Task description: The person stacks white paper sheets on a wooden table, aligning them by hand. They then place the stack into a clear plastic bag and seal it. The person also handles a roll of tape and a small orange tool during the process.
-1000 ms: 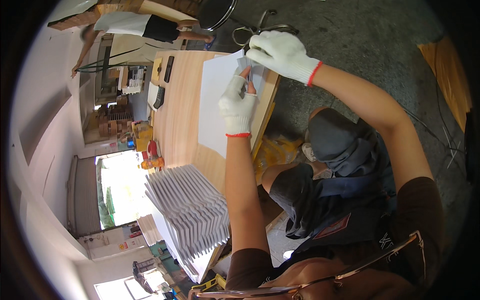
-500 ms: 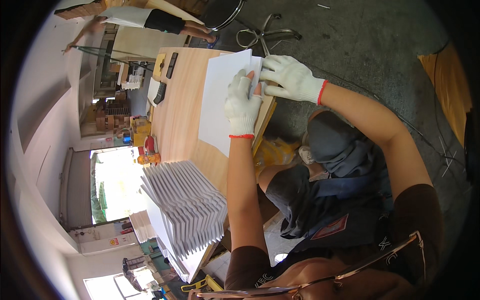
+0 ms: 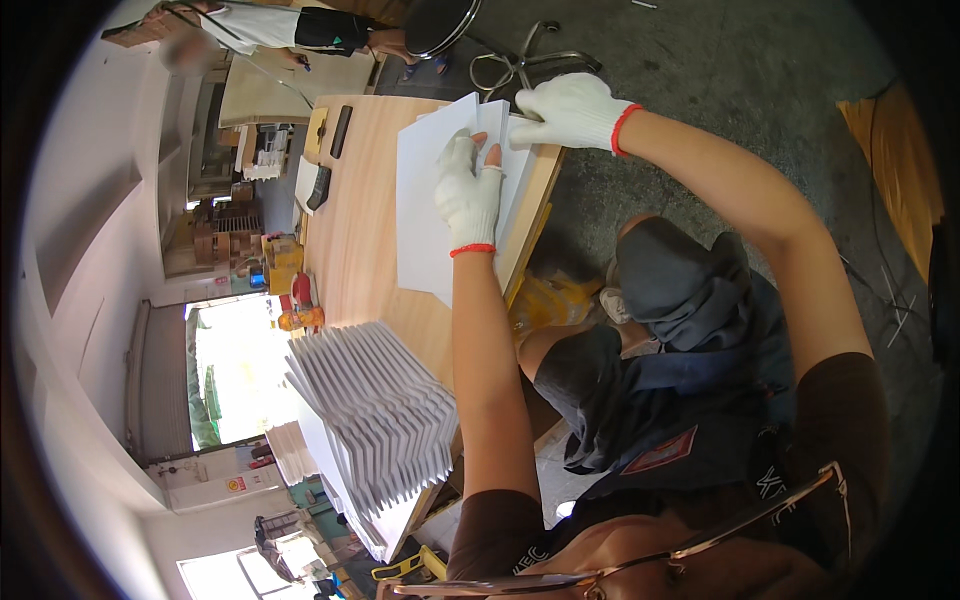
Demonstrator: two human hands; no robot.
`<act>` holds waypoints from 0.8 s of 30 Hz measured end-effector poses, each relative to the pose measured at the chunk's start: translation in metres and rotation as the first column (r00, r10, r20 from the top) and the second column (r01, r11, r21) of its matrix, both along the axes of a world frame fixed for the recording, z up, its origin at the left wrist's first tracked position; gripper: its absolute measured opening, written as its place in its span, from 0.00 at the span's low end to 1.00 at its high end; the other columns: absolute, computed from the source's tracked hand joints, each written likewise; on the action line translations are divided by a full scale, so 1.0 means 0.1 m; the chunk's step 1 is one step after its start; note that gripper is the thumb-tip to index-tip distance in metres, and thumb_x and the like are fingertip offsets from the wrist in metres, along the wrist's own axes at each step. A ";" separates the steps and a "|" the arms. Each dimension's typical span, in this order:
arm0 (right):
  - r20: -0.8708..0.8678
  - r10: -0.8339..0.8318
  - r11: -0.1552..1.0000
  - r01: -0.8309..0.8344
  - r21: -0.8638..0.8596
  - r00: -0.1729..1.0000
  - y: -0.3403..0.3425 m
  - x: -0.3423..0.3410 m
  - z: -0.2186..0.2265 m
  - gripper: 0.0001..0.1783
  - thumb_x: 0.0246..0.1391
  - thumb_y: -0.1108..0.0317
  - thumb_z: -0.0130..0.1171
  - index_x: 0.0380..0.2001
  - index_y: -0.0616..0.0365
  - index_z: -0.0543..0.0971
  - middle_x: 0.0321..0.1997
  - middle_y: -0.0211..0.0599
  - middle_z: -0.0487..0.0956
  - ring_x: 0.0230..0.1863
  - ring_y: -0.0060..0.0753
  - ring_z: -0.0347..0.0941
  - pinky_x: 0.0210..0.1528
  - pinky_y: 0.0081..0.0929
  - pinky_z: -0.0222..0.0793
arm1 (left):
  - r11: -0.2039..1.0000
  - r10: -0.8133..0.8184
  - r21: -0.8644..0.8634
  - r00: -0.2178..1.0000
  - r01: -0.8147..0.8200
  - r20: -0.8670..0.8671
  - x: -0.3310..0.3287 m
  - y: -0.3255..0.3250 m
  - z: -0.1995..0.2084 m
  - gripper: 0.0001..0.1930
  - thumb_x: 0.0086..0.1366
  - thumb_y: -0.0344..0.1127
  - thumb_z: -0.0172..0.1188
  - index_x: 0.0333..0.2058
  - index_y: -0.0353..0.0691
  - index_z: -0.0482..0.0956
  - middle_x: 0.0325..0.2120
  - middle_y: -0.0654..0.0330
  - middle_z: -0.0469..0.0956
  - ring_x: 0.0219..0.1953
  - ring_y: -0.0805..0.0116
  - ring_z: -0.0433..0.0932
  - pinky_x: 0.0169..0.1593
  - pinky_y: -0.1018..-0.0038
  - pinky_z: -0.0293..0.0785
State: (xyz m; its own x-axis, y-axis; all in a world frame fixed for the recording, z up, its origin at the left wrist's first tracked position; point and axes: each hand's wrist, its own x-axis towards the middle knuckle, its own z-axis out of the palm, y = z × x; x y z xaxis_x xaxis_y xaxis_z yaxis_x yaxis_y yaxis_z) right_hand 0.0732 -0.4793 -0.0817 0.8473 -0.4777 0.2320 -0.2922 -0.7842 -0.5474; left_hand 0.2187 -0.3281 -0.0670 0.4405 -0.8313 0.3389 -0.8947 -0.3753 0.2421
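Observation:
White flat sheets [image 3: 425,220] lie in an offset pile at the table's right edge, the top one shifted left of those under it. My left hand [image 3: 468,198], in a white knit glove with two bare fingertips, rests on the top sheet. Its bare tips are bent closed at that sheet's right edge. My right hand [image 3: 572,112], gloved in white with a red cuff, is at the upper right corner of the pile, beside the lower sheets. Its thumb stands apart from its bent fingers, and nothing shows between them.
A tall stack of folded white sheets [image 3: 375,410] stands on the table's near left part. On the wooden table [image 3: 350,230] lie a dark bar [image 3: 341,131] and a dark handheld object [image 3: 319,188]. A wheeled stool [image 3: 520,70] and another person [image 3: 260,28] are beyond.
Both hands have moved slightly left and away from me. The top sheet has slid left, baring more of the sheets below. The other person has turned and lowered an arm.

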 end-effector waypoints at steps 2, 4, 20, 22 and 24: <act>0.085 0.054 0.981 -0.038 -0.188 0.995 -0.09 0.11 -0.17 0.21 0.53 0.46 0.52 0.26 0.54 0.77 0.23 0.42 0.77 0.26 0.44 0.76 0.28 0.39 0.69 | 1.000 0.000 0.002 1.000 0.000 0.022 -0.03 -0.02 0.04 0.13 0.56 0.40 0.66 0.40 0.47 0.78 0.47 0.63 0.76 0.50 0.59 0.73 0.49 0.65 0.72; 0.033 0.125 0.952 -0.111 -0.284 0.992 -0.13 0.14 -0.08 0.19 0.53 0.49 0.51 0.26 0.53 0.77 0.23 0.42 0.77 0.26 0.46 0.76 0.28 0.40 0.69 | 1.000 0.026 0.010 0.997 -0.027 0.068 -0.09 -0.01 0.06 0.12 0.56 0.40 0.66 0.38 0.48 0.78 0.44 0.64 0.76 0.49 0.59 0.72 0.48 0.65 0.71; 0.316 -0.106 0.923 -0.025 0.385 0.943 0.15 0.24 -0.14 0.24 0.58 0.44 0.44 0.37 0.50 0.80 0.37 0.40 0.81 0.41 0.46 0.77 0.44 0.41 0.69 | 0.980 -0.193 -0.112 0.934 0.167 -0.301 0.02 0.09 0.03 0.13 0.57 0.30 0.63 0.43 0.39 0.78 0.44 0.57 0.79 0.46 0.61 0.77 0.49 0.69 0.72; 0.321 -0.111 0.931 -0.015 0.365 0.941 0.15 0.25 -0.16 0.23 0.59 0.45 0.43 0.37 0.49 0.80 0.37 0.40 0.81 0.41 0.47 0.77 0.44 0.42 0.69 | 0.986 -0.159 -0.115 0.878 0.120 -0.452 -0.01 0.10 0.05 0.14 0.57 0.29 0.64 0.44 0.38 0.78 0.45 0.56 0.79 0.46 0.63 0.78 0.50 0.70 0.72; 0.323 -0.108 0.938 -0.011 0.347 0.940 0.16 0.25 -0.17 0.23 0.59 0.45 0.42 0.37 0.49 0.79 0.36 0.41 0.81 0.41 0.47 0.77 0.44 0.42 0.69 | 0.994 -0.108 -0.075 0.870 0.082 -0.481 -0.01 0.10 0.02 0.15 0.57 0.29 0.65 0.44 0.37 0.78 0.45 0.56 0.79 0.47 0.64 0.78 0.51 0.70 0.72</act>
